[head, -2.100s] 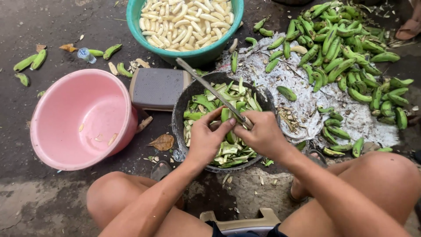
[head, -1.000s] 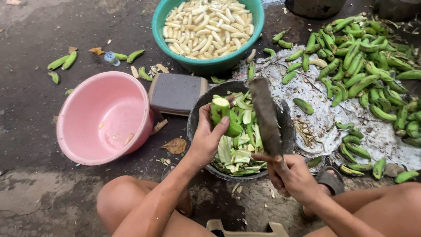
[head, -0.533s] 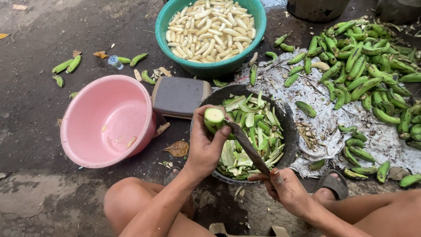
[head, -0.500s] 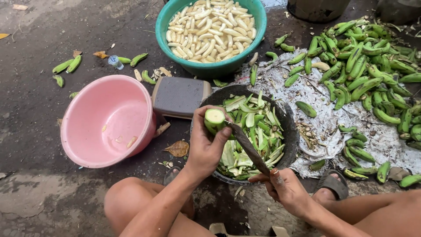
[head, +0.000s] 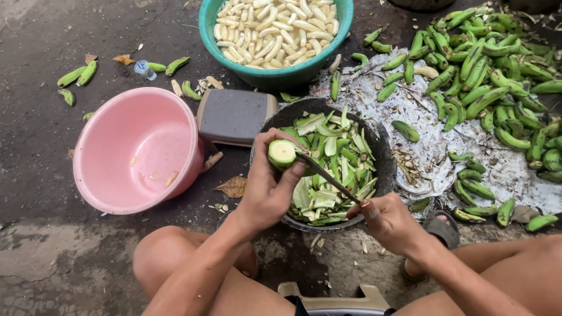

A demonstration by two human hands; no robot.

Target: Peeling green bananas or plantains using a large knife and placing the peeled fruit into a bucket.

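My left hand (head: 268, 187) grips a green banana (head: 282, 154) with its cut end up, above the dark bowl (head: 383, 153) of green peels. In my right hand (head: 387, 219) is a long knife (head: 328, 178), its blade tip laid against the banana's cut end. Both hands hover over the near side of the bowl.
An empty pink basin (head: 137, 150) stands at the left. A teal basin (head: 275, 76) of peeled pale bananas sits at the back. A heap of unpeeled green bananas (head: 489, 88) lies on a sheet at the right. A grey block (head: 234, 114) rests between the basins.
The knife swung from upright to a slant with its tip on the banana. My left hand turned the banana's cut end upward over the bowl.
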